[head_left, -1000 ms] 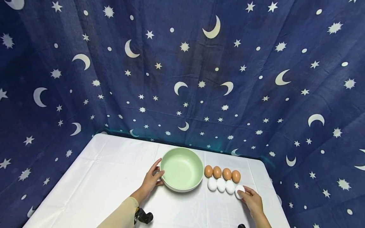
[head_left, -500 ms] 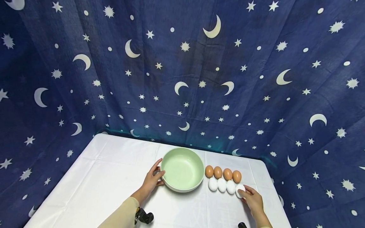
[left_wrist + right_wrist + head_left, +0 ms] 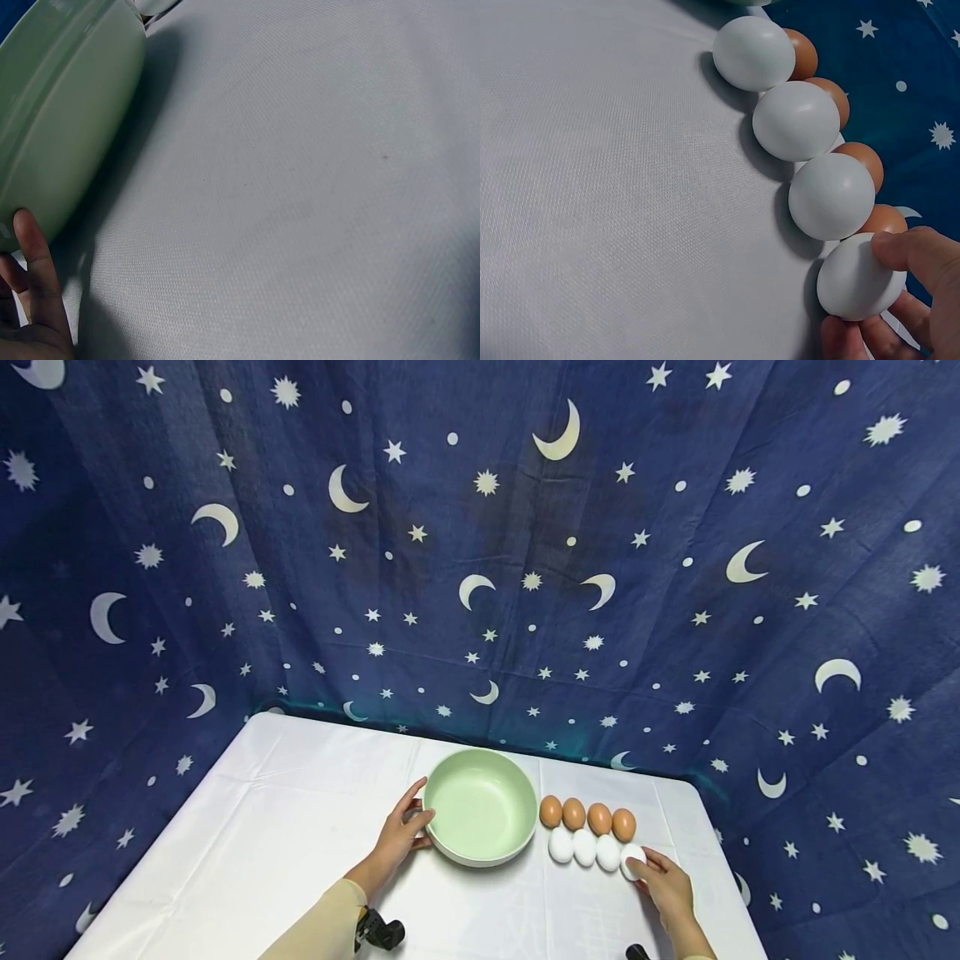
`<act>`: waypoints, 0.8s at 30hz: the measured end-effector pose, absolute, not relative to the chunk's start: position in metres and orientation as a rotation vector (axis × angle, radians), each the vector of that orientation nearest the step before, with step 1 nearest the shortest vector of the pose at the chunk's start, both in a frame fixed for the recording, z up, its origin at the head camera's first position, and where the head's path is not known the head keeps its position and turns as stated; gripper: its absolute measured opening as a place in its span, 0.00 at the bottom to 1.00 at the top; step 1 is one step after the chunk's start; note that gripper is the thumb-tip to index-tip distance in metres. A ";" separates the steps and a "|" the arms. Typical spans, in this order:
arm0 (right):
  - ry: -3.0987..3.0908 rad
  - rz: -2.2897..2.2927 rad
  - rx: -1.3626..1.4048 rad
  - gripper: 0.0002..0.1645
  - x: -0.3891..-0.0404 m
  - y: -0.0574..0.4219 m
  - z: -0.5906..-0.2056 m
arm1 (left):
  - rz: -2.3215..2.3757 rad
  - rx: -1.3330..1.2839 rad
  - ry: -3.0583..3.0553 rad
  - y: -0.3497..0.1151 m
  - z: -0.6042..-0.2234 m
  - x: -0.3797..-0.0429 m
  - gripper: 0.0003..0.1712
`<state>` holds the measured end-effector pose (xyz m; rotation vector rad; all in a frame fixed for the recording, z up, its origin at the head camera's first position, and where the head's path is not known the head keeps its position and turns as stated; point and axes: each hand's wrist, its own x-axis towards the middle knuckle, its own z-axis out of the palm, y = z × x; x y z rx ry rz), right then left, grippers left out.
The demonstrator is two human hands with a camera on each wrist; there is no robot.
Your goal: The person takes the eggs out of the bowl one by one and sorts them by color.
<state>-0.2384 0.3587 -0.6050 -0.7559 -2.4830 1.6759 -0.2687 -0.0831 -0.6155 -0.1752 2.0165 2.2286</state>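
Observation:
A light green bowl [image 3: 480, 806] stands on the white-covered table, with nothing inside it. My left hand [image 3: 393, 839] rests against the bowl's left side, thumb and fingers spread apart. In the left wrist view a fingertip of the left hand [image 3: 41, 300] touches the bowl's outer wall [image 3: 75, 127]. To the right of the bowl lie two rows of eggs: brown eggs [image 3: 573, 813] behind, white eggs [image 3: 584, 847] in front. My right hand [image 3: 667, 885] holds the rightmost white egg [image 3: 855, 281] between thumb and fingers, at the end of its row.
A white cloth [image 3: 285, 827] covers the table, with folds in it. Behind hangs a dark blue curtain [image 3: 420, 568] printed with moons and stars. A black device [image 3: 381, 931] sits at the left wrist.

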 end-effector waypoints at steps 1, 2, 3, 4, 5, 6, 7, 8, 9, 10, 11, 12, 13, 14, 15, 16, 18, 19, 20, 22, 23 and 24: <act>-2.481 1.665 -0.764 0.39 -0.238 0.359 -0.605 | 2.231 -0.177 2.016 -0.083 -0.616 -0.269 0.37; -2.480 1.657 -0.772 0.39 -0.238 0.359 -0.606 | 2.232 -0.179 2.016 -0.082 -0.615 -0.268 0.37; -2.481 1.649 -0.784 0.39 -0.238 0.359 -0.606 | 2.234 -0.181 2.014 -0.082 -0.615 -0.268 0.37; -2.481 1.639 -0.796 0.39 -0.238 0.358 -0.606 | 2.232 -0.184 2.013 -0.082 -0.614 -0.267 0.37; -2.486 1.629 -0.800 0.39 -0.238 0.359 -0.606 | 2.231 -0.184 2.015 -0.082 -0.614 -0.267 0.37; -2.489 1.622 -0.804 0.39 -0.238 0.359 -0.606 | 2.231 -0.183 2.015 -0.082 -0.614 -0.267 0.37; -2.493 1.618 -0.802 0.39 -0.238 0.359 -0.607 | 2.229 -0.183 2.017 -0.082 -0.614 -0.267 0.37; -2.498 1.618 -0.798 0.39 -0.238 0.359 -0.606 | 2.226 -0.184 2.019 -0.082 -0.615 -0.267 0.37; -2.498 1.619 -0.803 0.39 -0.239 0.359 -0.606 | 2.224 -0.184 2.019 -0.082 -0.615 -0.268 0.37; -2.503 1.615 -0.798 0.39 -0.239 0.359 -0.606 | 2.222 -0.182 2.020 -0.082 -0.615 -0.268 0.37; -2.503 1.615 -0.802 0.39 -0.239 0.359 -0.606 | 2.220 -0.184 2.018 -0.083 -0.615 -0.269 0.37; -2.504 1.614 -0.803 0.40 -0.239 0.359 -0.605 | 2.221 -0.180 2.014 -0.083 -0.614 -0.269 0.37; -2.506 1.611 -0.804 0.40 -0.239 0.359 -0.605 | 2.221 -0.178 2.010 -0.083 -0.613 -0.268 0.37; -2.510 1.610 -0.803 0.40 -0.238 0.358 -0.604 | 2.223 -0.176 2.003 -0.083 -0.612 -0.268 0.37; -2.512 1.608 -0.804 0.40 -0.239 0.358 -0.604 | 2.227 -0.175 1.994 -0.083 -0.609 -0.267 0.37; -2.518 1.605 -0.796 0.39 -0.239 0.358 -0.604 | 2.230 -0.172 1.986 -0.084 -0.605 -0.265 0.37; -2.521 1.612 -0.785 0.39 -0.239 0.358 -0.604 | 2.235 -0.165 1.974 -0.085 -0.597 -0.262 0.37; -2.522 1.620 -0.781 0.39 -0.239 0.358 -0.604 | 2.235 -0.164 1.972 -0.086 -0.594 -0.261 0.37; -2.522 1.631 -0.776 0.40 -0.238 0.357 -0.603 | 2.236 -0.162 1.970 -0.086 -0.591 -0.260 0.37; -2.519 1.655 -0.767 0.41 -0.238 0.358 -0.603 | 2.235 -0.166 1.969 -0.087 -0.590 -0.260 0.37; -2.517 1.668 -0.765 0.42 -0.238 0.358 -0.604 | 2.232 -0.169 1.973 -0.087 -0.592 -0.260 0.37; -2.514 1.679 -0.760 0.43 -0.238 0.358 -0.604 | 2.230 -0.170 1.981 -0.086 -0.595 -0.262 0.37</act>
